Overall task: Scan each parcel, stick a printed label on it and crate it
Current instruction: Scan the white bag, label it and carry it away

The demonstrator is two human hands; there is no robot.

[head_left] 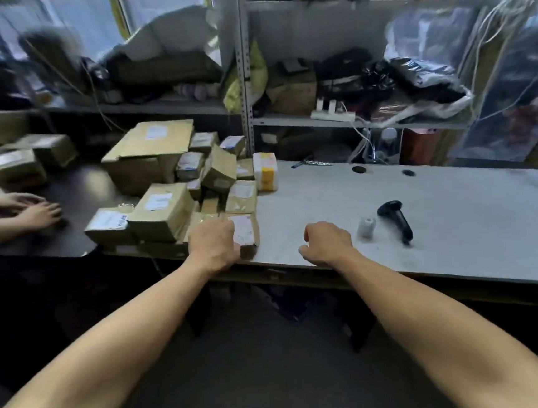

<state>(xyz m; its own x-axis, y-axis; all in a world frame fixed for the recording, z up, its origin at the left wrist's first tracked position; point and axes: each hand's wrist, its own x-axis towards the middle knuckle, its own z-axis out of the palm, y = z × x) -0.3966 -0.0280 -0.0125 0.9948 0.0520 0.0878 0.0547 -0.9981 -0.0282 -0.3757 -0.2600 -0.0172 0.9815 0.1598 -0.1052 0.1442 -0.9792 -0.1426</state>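
The left hand [214,242] rests on a small cardboard parcel [244,233] at the front edge of the counter [441,221], its fingers curled over the box's near left side in what appears to be a grip; the fingertips themselves are hidden behind the hand. The right hand [328,242] hovers over bare counter just right of that parcel, fingers curled loosely and holding nothing.

The parcel is the nearest of a heap of parcels [175,192] stacked toward the counter's left end. It is a taped brown carton carrying a white label on its top face; the print on it is too blurred to read. Judged from its build, it should be light and rigid, with tape that may be slightly slick. The short sides offer the firmest hold, leaving the labelled face exposed for scanning.

A black handheld scanner [396,220] lies on the counter to the right of the right hand, with a small white roll [366,227] just beside it, possibly label stock. No crate is in view.

Other cartons in the heap bear white labels, none legible. A white and yellow package [265,174] stands at the heap's back right. A second person's hands [30,208] rest on a dark surface at far left.
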